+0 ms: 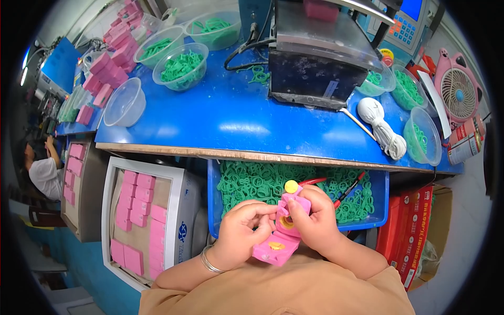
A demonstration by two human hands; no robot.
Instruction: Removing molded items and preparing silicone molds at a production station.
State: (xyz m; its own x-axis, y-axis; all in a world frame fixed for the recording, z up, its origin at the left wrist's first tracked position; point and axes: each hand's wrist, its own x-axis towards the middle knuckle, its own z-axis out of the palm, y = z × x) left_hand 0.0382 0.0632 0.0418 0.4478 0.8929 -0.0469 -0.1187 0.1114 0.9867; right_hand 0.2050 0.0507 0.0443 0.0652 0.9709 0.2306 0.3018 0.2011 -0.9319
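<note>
Above my lap I hold a pink mould-like block (268, 254) that lies opened out in two parts, with yellow centres inside and a round yellow knob (291, 186) at its top end. My right hand (319, 219) is closed on its upper part, the thumb pressing on the pink face. From the other side my left hand (237, 230) is closed against the block's left edge, index finger and thumb at the middle; its other fingers are partly hidden. Just beyond my hands is a blue tray (213, 202) full of small green looped pieces (244, 181).
Red-handled pliers (352, 188) lie in the tray. On the blue table (231, 121) stand a dark press-like machine (315, 73), bowls of green pieces (181, 68), white cord (388, 136) and a pink fan (458, 92). Pink blocks (134, 260) fill a framed board at left. A person (44, 176) sits far left.
</note>
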